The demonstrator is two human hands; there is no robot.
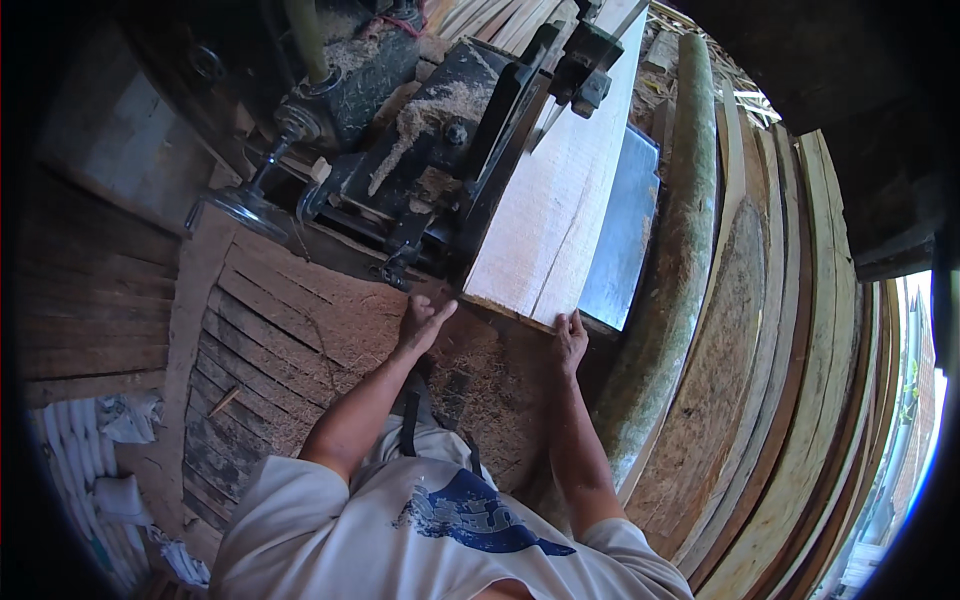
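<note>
A pale wooden board [545,220] lies lengthwise on the saw's metal table [620,230], its far end running up past a black guide assembly. A long crack shows along its upper face. At the near end, my right hand [570,342] pinches the board's edge close to the right corner, with the fingers partly hidden. My left hand [424,325] is closed by the near left corner, its thumb reaching to the board's end. The board's left side runs along a dark upright fence [490,200].
Sawdust covers the dark machine [430,130] left of the board. A handwheel [240,212] sticks out at its left. On the right lie a round log [665,330] and several rough planks [745,330]. Slatted wooden flooring [260,340] with sawdust is at the lower left.
</note>
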